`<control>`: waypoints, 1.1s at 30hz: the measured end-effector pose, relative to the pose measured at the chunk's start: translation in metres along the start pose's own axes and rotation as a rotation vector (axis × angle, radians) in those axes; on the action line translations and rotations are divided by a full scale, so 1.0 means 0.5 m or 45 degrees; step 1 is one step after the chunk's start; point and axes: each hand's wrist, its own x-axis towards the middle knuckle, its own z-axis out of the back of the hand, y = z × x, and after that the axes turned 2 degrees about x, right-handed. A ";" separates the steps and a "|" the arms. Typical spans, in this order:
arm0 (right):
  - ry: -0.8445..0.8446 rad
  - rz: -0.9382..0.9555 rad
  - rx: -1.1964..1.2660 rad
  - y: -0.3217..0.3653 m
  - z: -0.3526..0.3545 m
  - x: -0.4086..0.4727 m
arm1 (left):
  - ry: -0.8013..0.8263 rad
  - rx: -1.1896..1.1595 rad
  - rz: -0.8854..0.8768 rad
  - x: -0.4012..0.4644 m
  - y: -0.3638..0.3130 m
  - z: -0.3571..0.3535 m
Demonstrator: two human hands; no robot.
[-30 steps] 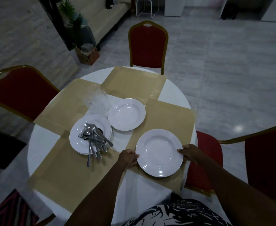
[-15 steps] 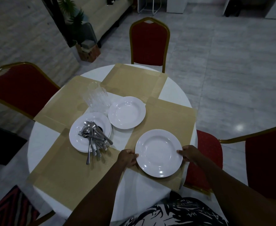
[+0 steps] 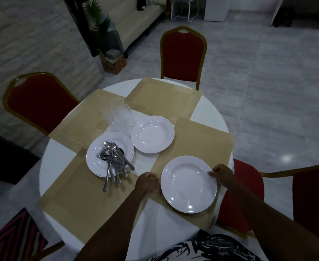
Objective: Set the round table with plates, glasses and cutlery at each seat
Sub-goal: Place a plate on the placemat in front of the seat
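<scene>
Left hand (image 3: 148,182): fingers curled at the left rim of the near plate (image 3: 189,184), apparently gripping it; the contact itself is dim.
Right hand (image 3: 223,175): fingers curled over the plate's right rim, holding it.
Near plate: lies on the tan placemat (image 3: 202,140) at the table's right side, between both hands.
Second plate (image 3: 152,134): alone near the table (image 3: 60,162) centre.
Plate stack (image 3: 96,157): left of centre, carrying the cutlery (image 3: 115,161).
Glasses (image 3: 119,113): clustered just behind the stack.

Both hands have eased the white plate (image 3: 189,184) slightly nearer the table edge.
</scene>
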 end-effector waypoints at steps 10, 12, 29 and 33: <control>-0.012 0.559 -0.142 0.277 -0.061 0.090 | -0.348 0.134 -0.311 0.040 -0.114 0.190; 0.049 0.628 -0.141 0.348 -0.086 0.104 | -0.409 0.148 -0.303 0.053 -0.136 0.223; 0.264 0.856 -0.086 0.710 -0.328 0.245 | -0.583 0.105 -0.324 0.190 -0.188 0.316; 0.276 0.870 0.010 0.729 -0.347 0.266 | -0.553 0.116 -0.281 0.205 -0.167 0.300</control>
